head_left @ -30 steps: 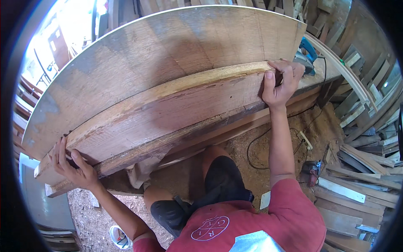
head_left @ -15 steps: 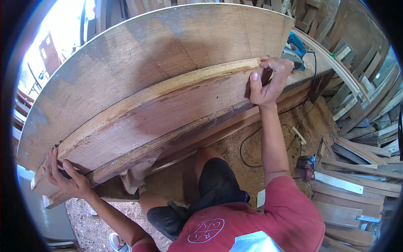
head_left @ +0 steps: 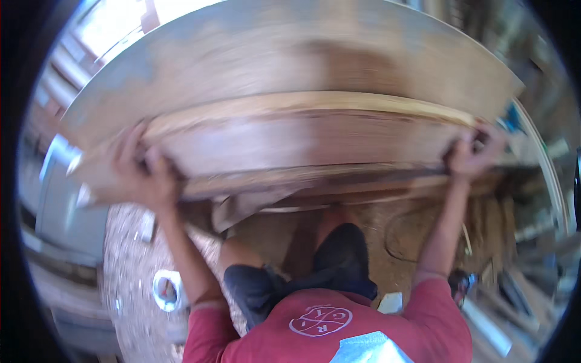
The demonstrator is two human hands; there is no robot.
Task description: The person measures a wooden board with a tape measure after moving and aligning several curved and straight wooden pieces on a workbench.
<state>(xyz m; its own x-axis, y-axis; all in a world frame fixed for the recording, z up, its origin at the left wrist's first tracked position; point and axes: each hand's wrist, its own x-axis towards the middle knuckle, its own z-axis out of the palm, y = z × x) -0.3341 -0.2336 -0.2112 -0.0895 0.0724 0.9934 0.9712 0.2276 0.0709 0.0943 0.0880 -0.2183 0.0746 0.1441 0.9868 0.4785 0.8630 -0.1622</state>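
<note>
A curved wooden board, reddish-brown on its broad side with a pale yellow top edge, spans the view in front of me. My left hand grips its left end, fingers over the top edge and thumb on the near side. At the right end, my right hand is closed round the corner in a similar hold. Behind the board is a large plywood sheet with a rounded far edge. Motion smears the picture, so the exact finger contact is unclear.
Beneath the board runs a rough timber beam. A blue tool, blurred, sits beyond my right hand. Wood pieces are piled at the right. On the floor lie a cable and a white round object.
The whole view has swung, so the board now lies more level and further right in the picture. Both hands keep their hold on its ends.
</note>
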